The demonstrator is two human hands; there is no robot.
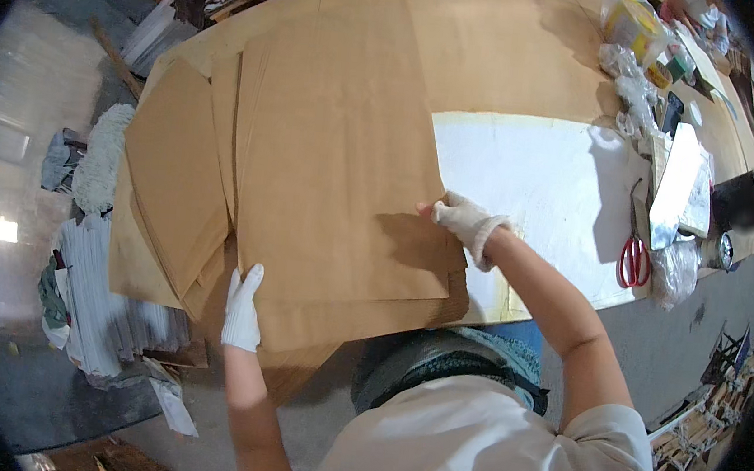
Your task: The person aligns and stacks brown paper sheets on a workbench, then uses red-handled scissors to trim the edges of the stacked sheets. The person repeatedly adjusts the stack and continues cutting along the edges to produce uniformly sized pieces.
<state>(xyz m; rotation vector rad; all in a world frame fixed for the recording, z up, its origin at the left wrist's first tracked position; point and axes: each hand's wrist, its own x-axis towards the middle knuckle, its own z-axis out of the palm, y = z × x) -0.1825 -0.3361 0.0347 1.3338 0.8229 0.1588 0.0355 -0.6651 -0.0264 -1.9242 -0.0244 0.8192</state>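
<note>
White tabletop [536,187] gives room right of a brown paper sheet [339,159], long axis running front to back, near end by the table's front edge, gloved left hand [242,313] and curled right hand [469,222] at its opposite sides, grips unclear.

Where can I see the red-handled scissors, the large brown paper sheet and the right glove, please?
Red-handled scissors [635,244]: head view, where the handles meet the blades.
Large brown paper sheet [339,159]: head view, middle of its upper face.
Right glove [471,220]: head view, on its back.
</note>
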